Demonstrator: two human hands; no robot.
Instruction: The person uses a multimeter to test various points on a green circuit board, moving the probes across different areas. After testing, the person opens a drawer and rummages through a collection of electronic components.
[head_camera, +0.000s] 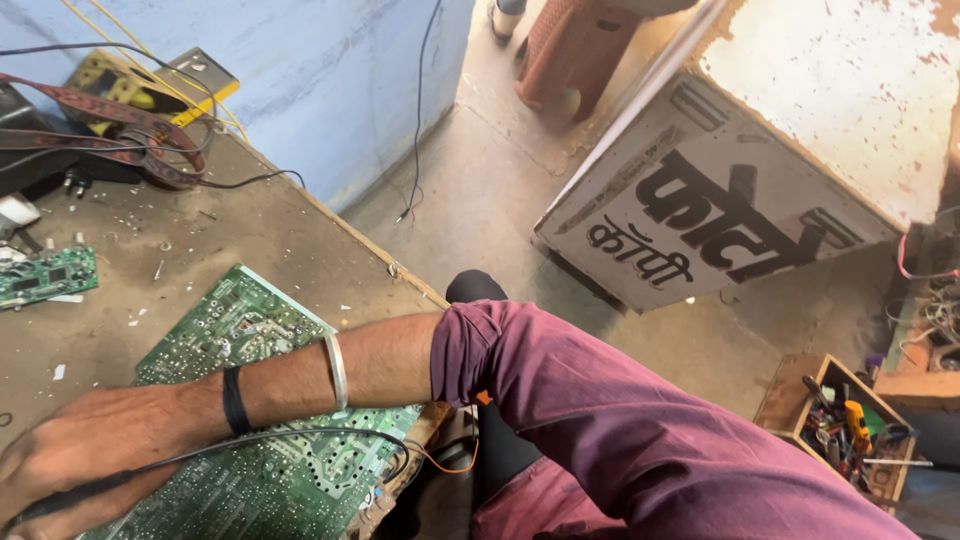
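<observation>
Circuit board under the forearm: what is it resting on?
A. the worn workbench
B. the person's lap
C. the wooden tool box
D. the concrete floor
A. The large green circuit board lies flat on the workbench, under the forearm; the right hand grips a thin black tool with a cable over it, and the tool box stands apart on the floor.

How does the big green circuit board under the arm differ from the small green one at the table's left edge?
The large green circuit board lies partly under the arm, overhanging the table's front edge. The small green circuit board lies uncovered, farther back, and is much smaller and narrower. Both lie flat on the dusty brown table.
</observation>
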